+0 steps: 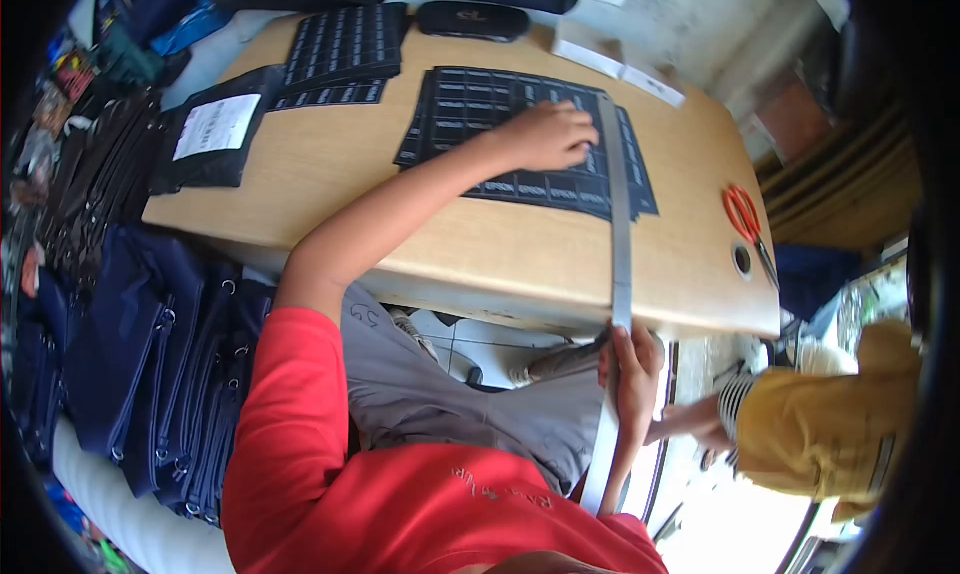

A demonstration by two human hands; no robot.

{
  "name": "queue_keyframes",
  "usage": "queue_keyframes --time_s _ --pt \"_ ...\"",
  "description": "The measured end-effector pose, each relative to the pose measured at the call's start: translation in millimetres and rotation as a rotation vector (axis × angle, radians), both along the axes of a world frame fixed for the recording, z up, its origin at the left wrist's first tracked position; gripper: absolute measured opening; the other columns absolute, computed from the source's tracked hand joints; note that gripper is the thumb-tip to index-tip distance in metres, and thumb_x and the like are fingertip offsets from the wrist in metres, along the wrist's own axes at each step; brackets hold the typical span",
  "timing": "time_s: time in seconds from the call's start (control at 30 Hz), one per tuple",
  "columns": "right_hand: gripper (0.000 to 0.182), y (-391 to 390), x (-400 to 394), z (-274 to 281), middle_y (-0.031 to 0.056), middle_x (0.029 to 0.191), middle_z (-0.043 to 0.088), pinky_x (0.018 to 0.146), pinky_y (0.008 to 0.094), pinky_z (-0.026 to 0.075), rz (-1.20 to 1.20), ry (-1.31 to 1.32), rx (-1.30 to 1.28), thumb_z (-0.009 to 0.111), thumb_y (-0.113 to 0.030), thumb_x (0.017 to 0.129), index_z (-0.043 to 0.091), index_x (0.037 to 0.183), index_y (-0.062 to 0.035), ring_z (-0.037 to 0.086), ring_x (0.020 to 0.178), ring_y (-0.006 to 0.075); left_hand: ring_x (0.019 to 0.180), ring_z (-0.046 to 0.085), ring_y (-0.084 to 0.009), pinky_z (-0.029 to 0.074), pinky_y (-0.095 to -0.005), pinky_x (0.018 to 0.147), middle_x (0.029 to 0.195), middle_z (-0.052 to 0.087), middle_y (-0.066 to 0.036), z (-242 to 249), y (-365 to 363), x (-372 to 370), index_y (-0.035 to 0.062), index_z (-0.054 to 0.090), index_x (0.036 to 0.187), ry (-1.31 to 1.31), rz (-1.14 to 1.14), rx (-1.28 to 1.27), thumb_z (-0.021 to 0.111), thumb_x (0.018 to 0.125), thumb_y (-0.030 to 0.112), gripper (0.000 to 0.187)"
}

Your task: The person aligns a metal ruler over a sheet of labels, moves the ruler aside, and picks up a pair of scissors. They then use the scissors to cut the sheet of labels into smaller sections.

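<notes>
My right hand (632, 366) grips a long metal ruler (617, 204) just off the table's front edge. The ruler runs from there up across the right part of a stack of black label sheets (470, 102), printed in rows with small white lettering. Over these sheets is my left hand (550, 136), its fingers curled closed beside the ruler's far part. Whatever those fingers may pinch is hidden.
On the wooden table (350, 189) lie more black sheets (345, 44), a black packet (215, 129) with a white label, a black case (472, 20), a white box (615, 62) and red-handled scissors (742, 214). Dark blue bags (135, 344) are piled at left. Another person in yellow (820, 424) is at right.
</notes>
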State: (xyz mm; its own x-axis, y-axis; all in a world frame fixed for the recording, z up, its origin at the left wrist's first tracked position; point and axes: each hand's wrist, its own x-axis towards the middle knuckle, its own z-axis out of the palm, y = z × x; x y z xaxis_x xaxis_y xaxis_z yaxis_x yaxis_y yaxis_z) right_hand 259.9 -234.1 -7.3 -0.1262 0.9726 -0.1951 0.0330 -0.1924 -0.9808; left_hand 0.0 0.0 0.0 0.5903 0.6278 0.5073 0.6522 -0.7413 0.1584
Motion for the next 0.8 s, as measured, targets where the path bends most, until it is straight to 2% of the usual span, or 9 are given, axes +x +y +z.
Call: queue_keyframes --time_s 0.17,0.3,0.33,0.37,0.43,0.47,0.6,0.77,0.8 --pt "0.027 -19 -8 15 0.0024 0.059 0.054 0.045 0.0220 0.038 0.025 0.014 0.010 0.053 -0.023 0.099 0.058 0.108 0.0016 0.047 0.048 0.0072 0.099 0.057 -0.0282 0.047 -0.0403 0.089 0.102 0.062 -0.009 -5 -18 6 0.0049 0.064 0.104 -0.056 0.029 0.020 0.057 0.089 0.016 0.020" --pt "0.027 -13 -13 11 0.0022 0.060 0.055 0.047 0.0217 0.039 0.047 0.056 0.047 0.054 -0.023 0.098 0.058 0.110 0.0010 0.048 0.049 0.0081 0.110 0.055 -0.0294 0.046 -0.0379 0.094 0.114 0.059 -0.012 1 -24 1 0.0041 0.057 0.117 -0.098 0.073 -0.040 0.057 0.090 0.017 0.030" --pt "0.028 -12 -14 14 0.0023 0.062 0.054 0.047 0.0222 0.039 0.070 0.035 0.043 0.053 -0.023 0.098 0.057 0.112 0.0016 0.049 0.050 0.0084 0.126 0.047 -0.0298 0.039 -0.0420 0.103 0.132 0.050 -0.014 2 -23 -1 0.0067 0.048 0.132 -0.036 0.083 -0.156 0.051 0.095 0.026 0.042" --pt "0.028 -12 -15 15 0.0023 0.062 0.054 0.047 0.0222 0.039 0.064 0.039 0.055 0.053 -0.023 0.098 0.057 0.112 0.0016 0.049 0.050 0.0084 0.126 0.047 -0.0298 0.039 -0.0420 0.103 0.132 0.050 -0.014 1 -23 -4 0.0067 0.048 0.132 -0.031 0.078 -0.145 0.051 0.095 0.026 0.042" --pt "0.030 -11 -15 17 0.0025 0.063 0.055 0.048 0.0230 0.040 0.076 0.075 0.082 0.053 -0.023 0.098 0.057 0.113 0.0022 0.049 0.051 0.0085 0.139 0.032 -0.0295 0.025 -0.0482 0.113 0.149 0.036 -0.012 0 -31 -5 0.0119 0.038 0.144 0.200 0.288 -0.116 0.038 0.100 0.040 0.052" --pt "0.031 -12 -11 22 0.0027 0.064 0.054 0.049 0.0233 0.041 0.089 0.045 0.071 0.054 -0.024 0.098 0.056 0.113 0.0030 0.049 0.053 0.0087 0.146 0.017 -0.0278 0.011 -0.0531 0.117 0.158 0.021 -0.007 2 -30 -7 0.0188 0.028 0.150 0.284 0.312 -0.298 0.026 0.101 0.048 0.058" --pt "0.030 -16 -6 21 0.0025 0.064 0.055 0.050 0.0229 0.041 0.093 0.108 0.031 0.054 -0.023 0.098 0.055 0.114 0.0027 0.050 0.053 0.0088 0.147 0.015 -0.0273 0.009 -0.0554 0.117 0.159 0.019 -0.002 6 -44 -27 0.0260 0.025 0.151 0.370 0.340 -0.317 0.028 0.101 0.046 0.054" --pt "0.028 -24 -23 11 0.0025 0.064 0.055 0.052 0.0238 0.041 0.159 0.180 0.025 0.053 -0.020 0.098 0.053 0.115 0.0026 0.052 0.054 0.0103 0.146 0.017 -0.0271 0.009 -0.0560 0.117 0.158 0.021 -0.002 0 -59 -61 0.0257 0.030 0.150 0.342 0.277 -0.258 0.034 0.100 0.046 0.054" --pt "0.028 -24 -27 11 0.0029 0.065 0.055 0.053 0.0241 0.041 0.172 0.174 0.005 0.052 -0.019 0.098 0.052 0.116 0.0028 0.051 0.054 0.0109 0.143 0.024 -0.0273 0.015 -0.0567 0.114 0.155 0.028 -0.003 1 -60 -61 0.0249 0.037 0.146 0.274 0.249 -0.217 0.037 0.099 0.045 0.051"
